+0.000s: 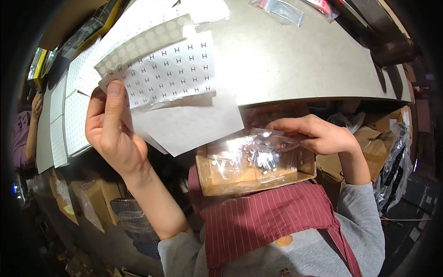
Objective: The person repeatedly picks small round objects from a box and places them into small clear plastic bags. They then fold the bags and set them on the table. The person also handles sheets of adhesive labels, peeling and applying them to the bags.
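My left hand [115, 124] pinches several sheets between thumb and fingers, above the table's near edge. In front is a sheet of round stickers [170, 76] with rows of small dark printed marks. Its curled upper strip [147, 41] shows pale empty circles, and a plain white sheet [198, 124] hangs beneath. My right hand [318, 134] is over a shallow cardboard box [254, 187] at my lap, its fingers closed on the edge of a clear plastic bag [272, 138]. Several clear bags with small round stickers on them lie in the box. The fingertips are partly hidden.
More printed sticker sheets [76, 120] lie in stacks at the table's left. Clear bags [279, 11] rest at the far edge of the pale table [300, 64]. Cardboard boxes [94, 203] stand below on both sides. At far left, another person's hand [37, 104] touches the table edge.
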Action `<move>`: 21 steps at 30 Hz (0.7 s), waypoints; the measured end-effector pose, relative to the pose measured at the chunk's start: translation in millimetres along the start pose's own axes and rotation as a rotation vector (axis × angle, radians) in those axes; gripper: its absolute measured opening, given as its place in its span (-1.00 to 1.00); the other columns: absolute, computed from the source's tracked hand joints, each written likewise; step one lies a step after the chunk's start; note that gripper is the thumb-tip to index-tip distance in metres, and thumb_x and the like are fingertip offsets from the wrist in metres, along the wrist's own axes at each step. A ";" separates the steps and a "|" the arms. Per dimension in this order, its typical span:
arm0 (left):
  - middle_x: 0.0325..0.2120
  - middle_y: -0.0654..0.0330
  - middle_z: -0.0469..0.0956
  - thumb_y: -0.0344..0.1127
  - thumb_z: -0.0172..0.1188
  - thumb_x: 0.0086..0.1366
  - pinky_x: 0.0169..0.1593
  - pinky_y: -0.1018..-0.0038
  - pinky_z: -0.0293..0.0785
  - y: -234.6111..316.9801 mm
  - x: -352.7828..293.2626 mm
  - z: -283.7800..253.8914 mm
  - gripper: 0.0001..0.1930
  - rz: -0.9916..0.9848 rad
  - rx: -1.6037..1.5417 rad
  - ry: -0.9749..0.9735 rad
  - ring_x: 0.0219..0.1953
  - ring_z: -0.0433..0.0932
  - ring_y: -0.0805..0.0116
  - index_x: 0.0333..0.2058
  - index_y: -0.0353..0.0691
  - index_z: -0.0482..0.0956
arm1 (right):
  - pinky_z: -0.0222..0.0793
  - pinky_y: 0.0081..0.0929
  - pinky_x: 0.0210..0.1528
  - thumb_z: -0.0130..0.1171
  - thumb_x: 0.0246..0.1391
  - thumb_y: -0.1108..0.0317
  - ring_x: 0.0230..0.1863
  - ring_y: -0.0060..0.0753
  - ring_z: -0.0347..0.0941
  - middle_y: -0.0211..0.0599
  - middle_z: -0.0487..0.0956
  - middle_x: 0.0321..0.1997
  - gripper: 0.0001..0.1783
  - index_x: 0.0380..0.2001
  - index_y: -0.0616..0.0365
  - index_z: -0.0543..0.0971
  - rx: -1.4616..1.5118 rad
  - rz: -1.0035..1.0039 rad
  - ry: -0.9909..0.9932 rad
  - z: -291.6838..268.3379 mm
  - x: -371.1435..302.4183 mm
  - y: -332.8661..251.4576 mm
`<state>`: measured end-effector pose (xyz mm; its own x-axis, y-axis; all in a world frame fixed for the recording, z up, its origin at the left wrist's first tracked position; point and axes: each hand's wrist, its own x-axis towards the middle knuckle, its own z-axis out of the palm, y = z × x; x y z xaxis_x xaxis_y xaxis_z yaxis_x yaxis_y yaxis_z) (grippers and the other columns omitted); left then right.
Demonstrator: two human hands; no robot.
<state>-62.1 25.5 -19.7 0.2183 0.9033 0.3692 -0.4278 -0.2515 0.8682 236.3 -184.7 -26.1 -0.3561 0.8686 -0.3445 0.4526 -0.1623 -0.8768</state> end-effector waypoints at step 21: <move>-0.13 0.01 0.67 -0.48 0.19 0.41 0.07 0.49 0.56 -0.6 2.3 2.6 -0.80 0.007 -0.074 -0.025 -0.09 0.64 0.36 -0.06 -0.47 0.61 | 0.58 -0.18 -0.17 0.14 0.35 0.11 -0.18 -0.05 0.56 -0.04 0.54 -0.26 -0.58 -0.12 0.36 0.54 -0.209 -0.365 -0.155 66.1 25.8 -16.8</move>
<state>-59.1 26.8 -18.5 0.2363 0.8925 0.3841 -0.4925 -0.2307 0.8392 165.5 -190.5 -42.4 -0.6345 0.7682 -0.0855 0.4246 0.2539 -0.8691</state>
